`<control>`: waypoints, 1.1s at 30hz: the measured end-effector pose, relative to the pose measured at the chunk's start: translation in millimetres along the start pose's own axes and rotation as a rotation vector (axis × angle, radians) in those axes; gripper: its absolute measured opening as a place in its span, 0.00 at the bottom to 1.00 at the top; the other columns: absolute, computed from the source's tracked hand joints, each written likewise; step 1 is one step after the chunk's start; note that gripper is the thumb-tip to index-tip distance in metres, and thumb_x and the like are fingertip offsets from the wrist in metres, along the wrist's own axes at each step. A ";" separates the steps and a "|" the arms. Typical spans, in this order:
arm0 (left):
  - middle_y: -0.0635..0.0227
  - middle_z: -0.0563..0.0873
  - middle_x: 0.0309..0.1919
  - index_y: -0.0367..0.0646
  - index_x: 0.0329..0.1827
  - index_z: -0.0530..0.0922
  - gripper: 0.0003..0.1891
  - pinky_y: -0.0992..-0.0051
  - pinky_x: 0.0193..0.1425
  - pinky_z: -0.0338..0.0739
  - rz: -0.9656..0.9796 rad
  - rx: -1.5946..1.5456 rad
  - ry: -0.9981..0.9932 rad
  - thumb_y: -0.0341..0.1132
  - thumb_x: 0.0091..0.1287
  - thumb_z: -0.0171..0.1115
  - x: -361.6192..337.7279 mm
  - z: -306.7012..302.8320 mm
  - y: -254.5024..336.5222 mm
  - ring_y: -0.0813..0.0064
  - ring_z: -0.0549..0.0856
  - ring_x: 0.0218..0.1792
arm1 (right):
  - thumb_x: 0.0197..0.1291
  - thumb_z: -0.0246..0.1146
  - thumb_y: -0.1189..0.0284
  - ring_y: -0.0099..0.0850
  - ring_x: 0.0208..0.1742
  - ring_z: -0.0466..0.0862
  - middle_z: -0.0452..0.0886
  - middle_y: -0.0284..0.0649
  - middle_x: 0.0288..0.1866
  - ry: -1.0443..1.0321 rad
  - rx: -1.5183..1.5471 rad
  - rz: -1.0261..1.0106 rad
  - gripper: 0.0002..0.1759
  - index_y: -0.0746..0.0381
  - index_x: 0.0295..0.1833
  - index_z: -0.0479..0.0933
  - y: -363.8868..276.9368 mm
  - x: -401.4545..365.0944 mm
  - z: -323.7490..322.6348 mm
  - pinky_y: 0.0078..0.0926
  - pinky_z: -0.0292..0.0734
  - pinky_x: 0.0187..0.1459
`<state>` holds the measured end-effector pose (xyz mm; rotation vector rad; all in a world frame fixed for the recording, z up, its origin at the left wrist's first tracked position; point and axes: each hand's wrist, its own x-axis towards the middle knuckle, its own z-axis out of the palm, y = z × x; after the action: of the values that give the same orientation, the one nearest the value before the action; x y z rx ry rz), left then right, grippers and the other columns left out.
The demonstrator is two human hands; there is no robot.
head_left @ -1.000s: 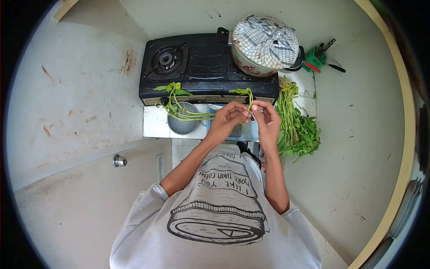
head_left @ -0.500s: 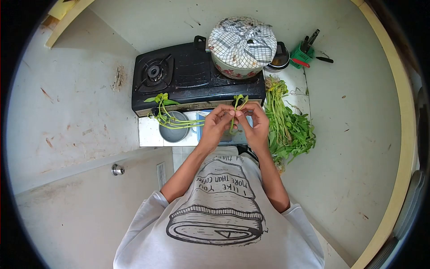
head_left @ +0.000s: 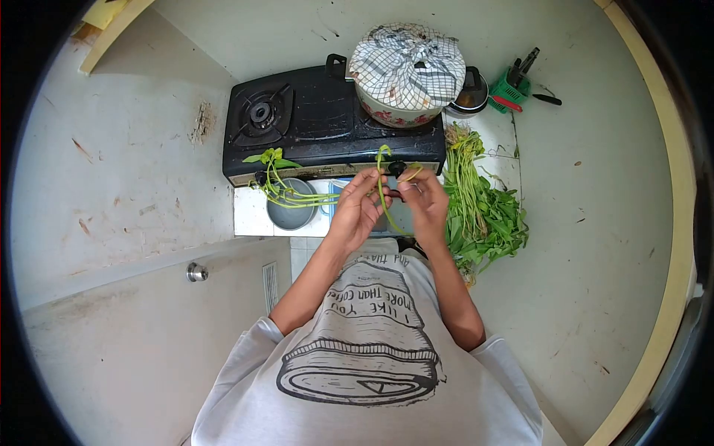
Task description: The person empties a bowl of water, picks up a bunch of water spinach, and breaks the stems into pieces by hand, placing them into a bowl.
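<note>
My left hand (head_left: 358,214) is closed around several long green vegetable stems (head_left: 301,199). Their leafy ends reach left, over a grey bowl (head_left: 291,217) and up to the stove's front edge. One more stem (head_left: 381,186) stands upright at this hand's fingertips, its curled tip above them and its lower end bending right. Slightly apart to the right, my right hand (head_left: 429,202) pinches a small green stem piece (head_left: 415,170) between thumb and fingers. Below the hands lies a blue-edged object (head_left: 335,187), mostly covered by them.
A black two-burner stove (head_left: 320,119) carries a large pot (head_left: 394,113) topped by a checked cloth (head_left: 407,63). Roots and leafy greens (head_left: 487,212) lie in a heap on the right. Behind them are a smaller pot (head_left: 472,100) and a green basket (head_left: 509,91) of knives.
My hands have moved apart from each other. The right hand now holds a separate small piece, while the upright stem stays at the left fingertips. The view has shifted slightly.
</note>
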<state>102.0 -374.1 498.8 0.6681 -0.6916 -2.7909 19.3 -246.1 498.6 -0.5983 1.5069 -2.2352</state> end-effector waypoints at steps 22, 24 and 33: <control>0.72 0.83 0.46 0.43 0.57 0.79 0.10 0.76 0.48 0.82 0.029 0.101 0.099 0.35 0.79 0.60 -0.3 -31.0 20.8 0.80 0.82 0.44 | 0.66 0.64 0.76 0.27 0.38 0.85 0.86 0.37 0.36 -0.118 -0.685 0.493 0.05 0.66 0.45 0.81 146.7 -21.5 -165.7 0.26 0.79 0.44; 0.72 0.83 0.46 0.45 0.56 0.80 0.08 0.76 0.49 0.81 0.034 0.099 0.093 0.35 0.79 0.60 -3.2 -36.7 24.4 0.79 0.82 0.45 | 0.65 0.65 0.76 0.28 0.38 0.86 0.87 0.38 0.37 -0.120 -0.757 0.476 0.06 0.66 0.46 0.81 156.1 -15.0 -160.9 0.27 0.79 0.45; 0.72 0.84 0.46 0.43 0.57 0.79 0.10 0.76 0.47 0.81 0.052 0.106 0.171 0.36 0.78 0.60 -12.7 -47.4 27.9 0.80 0.82 0.44 | 0.65 0.67 0.71 0.37 0.48 0.89 0.89 0.42 0.41 0.039 -0.788 0.405 0.08 0.63 0.45 0.82 206.6 -12.4 -125.4 0.33 0.80 0.53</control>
<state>137.4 -413.7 479.6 0.8831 -0.8142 -2.6264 -23.1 -216.0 262.3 -0.3956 2.2839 -1.3187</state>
